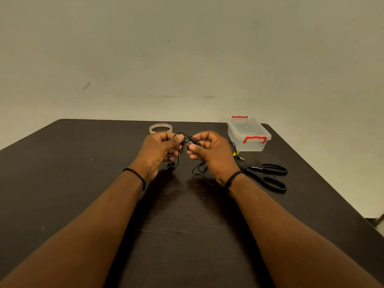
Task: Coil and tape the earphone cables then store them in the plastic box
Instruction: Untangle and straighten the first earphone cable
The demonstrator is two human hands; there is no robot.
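Observation:
A thin black earphone cable [188, 139] is stretched in loose loops between both hands above the dark table [83, 183]. My left hand [159, 150] pinches it between thumb and fingers, and an earbud [170, 165] dangles below that hand. My right hand [209, 151] pinches the other side, with cable loops [199, 169] hanging under it. A cable end with a plug and yellow marking [238, 155] lies just right of my right hand. The clear plastic box [248, 134] with red clips stands closed at the back right. A roll of clear tape [160, 128] lies behind my left hand.
Black scissors [268, 176] lie to the right of my right wrist, handles pointing right. The table's far edge runs just behind the tape and box, with a plain wall beyond. The right table edge slants down past the scissors.

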